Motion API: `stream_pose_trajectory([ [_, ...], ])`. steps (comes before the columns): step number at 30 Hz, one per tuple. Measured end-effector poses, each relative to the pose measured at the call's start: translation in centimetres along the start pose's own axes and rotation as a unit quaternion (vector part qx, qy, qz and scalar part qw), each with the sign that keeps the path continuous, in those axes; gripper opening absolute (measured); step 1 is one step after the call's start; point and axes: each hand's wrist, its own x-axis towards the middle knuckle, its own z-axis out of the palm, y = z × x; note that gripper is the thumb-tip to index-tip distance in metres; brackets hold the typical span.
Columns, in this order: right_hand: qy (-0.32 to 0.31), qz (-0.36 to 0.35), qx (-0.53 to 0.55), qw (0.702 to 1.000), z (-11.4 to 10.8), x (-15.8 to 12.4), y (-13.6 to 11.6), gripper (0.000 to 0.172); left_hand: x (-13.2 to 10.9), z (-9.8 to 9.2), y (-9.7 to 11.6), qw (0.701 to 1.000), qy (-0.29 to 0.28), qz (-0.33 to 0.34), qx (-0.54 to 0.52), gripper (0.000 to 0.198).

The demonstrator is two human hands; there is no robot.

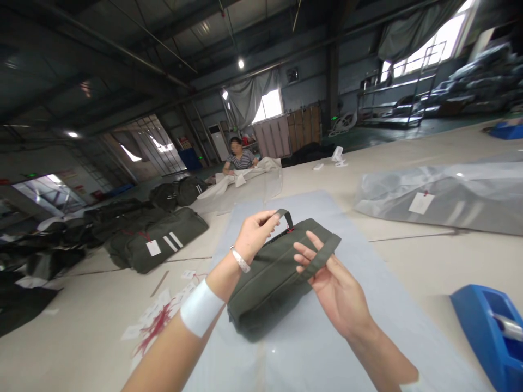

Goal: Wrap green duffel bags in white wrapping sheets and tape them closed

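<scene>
A dark green fabric bag lies at an angle on a translucent plastic sheet in front of me. My left hand, with a white band on its wrist, pinches one fabric handle of the bag between thumb and fingers. Through the loop of the other handle passes my right hand, palm turned up and fingers spread, with the strap lying across them. Red thread shows by the bag's zipper, near the far end. Part of the bag's top is hidden behind my left hand.
White tags with red strings lie at left, near another green bag with white stripes. A blue tape dispenser stands at right. A plastic-wrapped bag lies beyond it. A person sits across the table handling pale sheeting.
</scene>
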Motion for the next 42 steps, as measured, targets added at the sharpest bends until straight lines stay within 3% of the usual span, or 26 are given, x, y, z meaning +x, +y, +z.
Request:
stream_pose_trajectory([
  [4, 0.095, -0.083, 0.02, 0.992, -0.4, -0.3, -0.3, 0.043, 0.2, -0.2, 0.0, 1.0, 0.015, 0.003, 0.009, 0.037],
  [6, 0.095, -0.091, -0.008, 0.991, -0.6, -0.2, -0.1, 0.043, 0.0, 0.1, -0.1, 0.999, 0.009, 0.023, 0.025, 0.036],
  [8, 0.065, -0.091, -0.079, 0.991, -0.9, 0.1, 0.1, 0.047, -0.4, 0.7, -0.2, 0.996, -0.037, 0.053, 0.062, 0.034],
  [10, 0.047, -0.128, -0.198, 0.971, -1.4, 0.7, 0.2, 0.048, -1.2, 1.5, -0.2, 0.981, -0.124, 0.091, 0.115, 0.032],
  [12, 0.049, -0.188, -0.333, 0.923, -1.9, 1.6, -0.1, 0.043, -2.2, 2.4, 0.0, 0.962, -0.2, 0.111, 0.151, 0.036],
  [14, 0.042, -0.216, -0.422, 0.88, -2.5, 2.4, -0.5, 0.039, -3.3, 3.1, 0.4, 0.956, -0.232, 0.098, 0.151, 0.046],
  [17, 0.011, -0.183, -0.421, 0.888, -3.3, 3.1, -0.7, 0.04, -4.4, 3.9, 0.7, 0.957, -0.261, 0.052, 0.115, 0.044],
  [19, 0.025, -0.168, -0.402, 0.9, -3.8, 3.3, 0.0, 0.04, -4.7, 4.3, 0.7, 0.954, -0.28, 0.035, 0.104, 0.04],
  [21, 0.067, -0.198, -0.424, 0.881, -4.7, 3.4, 1.4, 0.039, -4.3, 4.5, 0.4, 0.959, -0.261, 0.032, 0.109, 0.04],
  [24, 0.12, -0.279, -0.537, 0.787, -6.7, 3.7, 4.7, 0.043, -2.4, 4.0, -0.4, 0.973, -0.203, 0.023, 0.102, 0.034],
  [26, 0.124, -0.297, -0.606, 0.728, -8.3, 3.9, 7.0, 0.052, -0.5, 3.1, -1.5, 0.982, -0.153, 0.016, 0.111, 0.035],
  [28, 0.126, -0.285, -0.634, 0.708, -9.7, 4.1, 9.1, 0.055, 1.8, 1.7, -3.1, 0.981, -0.09, 0.028, 0.167, 0.034],
  [31, 0.158, -0.248, -0.601, 0.743, -11.8, 4.1, 11.4, 0.049, 5.3, -1.2, -6.7, 0.958, -0.02, 0.019, 0.285, 0.035],
  [33, 0.203, -0.197, -0.538, 0.794, -13.2, 3.8, 12.6, 0.049, 7.2, -3.4, -9.7, 0.944, 0.002, -0.037, 0.329, 0.038],
  [35, 0.242, -0.1, -0.47, 0.843, -14.6, 3.3, 13.8, 0.053, 8.5, -5.5, -12.8, 0.937, -0.002, -0.105, 0.333, 0.04],
  [39, 0.25, 0.144, -0.344, 0.894, -16.0, 2.1, 16.4, 0.069, 8.4, -7.5, -18.4, 0.928, -0.088, -0.241, 0.271, 0.037],
  [42, 0.228, 0.246, -0.221, 0.916, -15.1, 2.0, 17.7, 0.071, 7.0, -6.9, -21.7, 0.912, -0.175, -0.328, 0.174, 0.051],
])
